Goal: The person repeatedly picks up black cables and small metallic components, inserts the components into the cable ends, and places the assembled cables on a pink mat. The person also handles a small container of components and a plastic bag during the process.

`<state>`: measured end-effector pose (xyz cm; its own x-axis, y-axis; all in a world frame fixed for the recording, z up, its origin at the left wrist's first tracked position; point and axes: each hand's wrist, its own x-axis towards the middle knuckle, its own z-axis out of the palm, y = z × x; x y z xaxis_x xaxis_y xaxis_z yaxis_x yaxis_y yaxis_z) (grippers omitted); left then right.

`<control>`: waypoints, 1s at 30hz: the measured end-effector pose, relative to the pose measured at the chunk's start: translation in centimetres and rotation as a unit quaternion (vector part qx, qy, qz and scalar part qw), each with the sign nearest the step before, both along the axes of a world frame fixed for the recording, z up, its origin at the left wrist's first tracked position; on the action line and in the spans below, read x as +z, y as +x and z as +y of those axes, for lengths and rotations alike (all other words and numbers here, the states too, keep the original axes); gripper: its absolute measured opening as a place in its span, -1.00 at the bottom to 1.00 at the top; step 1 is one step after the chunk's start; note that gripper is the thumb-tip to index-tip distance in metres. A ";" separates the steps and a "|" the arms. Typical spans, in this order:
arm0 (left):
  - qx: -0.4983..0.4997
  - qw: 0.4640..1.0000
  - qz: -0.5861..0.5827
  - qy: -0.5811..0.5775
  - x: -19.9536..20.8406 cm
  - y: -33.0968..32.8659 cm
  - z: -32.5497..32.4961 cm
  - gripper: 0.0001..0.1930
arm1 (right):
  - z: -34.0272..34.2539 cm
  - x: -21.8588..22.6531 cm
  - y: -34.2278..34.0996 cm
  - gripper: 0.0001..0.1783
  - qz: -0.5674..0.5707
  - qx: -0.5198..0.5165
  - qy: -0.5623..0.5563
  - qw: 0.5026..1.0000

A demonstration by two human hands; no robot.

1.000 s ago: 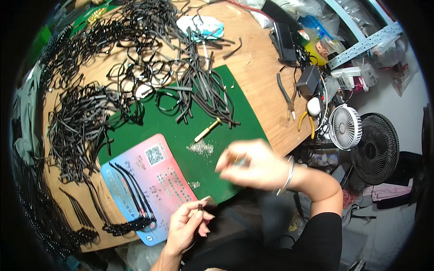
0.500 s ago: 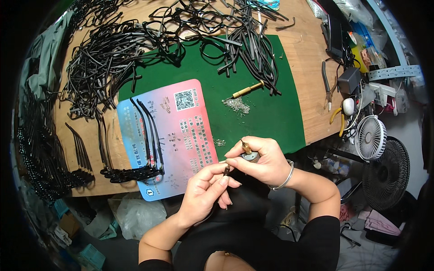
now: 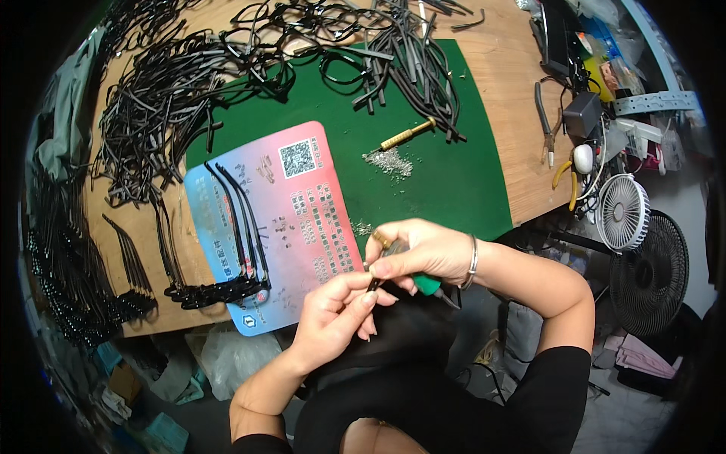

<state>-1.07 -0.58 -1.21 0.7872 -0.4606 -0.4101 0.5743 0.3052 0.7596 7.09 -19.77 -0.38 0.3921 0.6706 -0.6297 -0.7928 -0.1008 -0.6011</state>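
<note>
My left hand (image 3: 325,321) pinches a small dark piece (image 3: 373,284), probably the end of an eyeglass temple; most of it is hidden by the fingers. Meeting it at the fingertips, my right hand (image 3: 435,253) is wrapped round a driver-like tool with a brass tip (image 3: 382,240) and a green body (image 3: 427,285). Whether the right fingertips also hold a tiny part cannot be made out. Just left of my hands lies a pink-and-blue printed mat (image 3: 302,284), with black eyeglass temples (image 3: 246,219) and small metal parts on it.
On the green mat (image 3: 461,189) lie a brass screwdriver (image 3: 408,135) and a heap of tiny screws (image 3: 393,161). Black temples (image 3: 159,121) and eyeglass frames (image 3: 265,72) pile up at the back and left. Pliers (image 3: 543,125) and a white fan (image 3: 623,212) are at the right.
My right hand has turned the tool, bringing its green body into view beneath the palm, and the right elbow has swung outward. The left hand keeps its pinch. The whole view has shifted slightly.
</note>
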 end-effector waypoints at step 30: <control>0.038 0.940 -0.191 0.279 -1.8 1.7 -0.6 -0.70 | -2.2 -1.6 -2.0 -0.53 -0.651 0.099 -0.440 0.610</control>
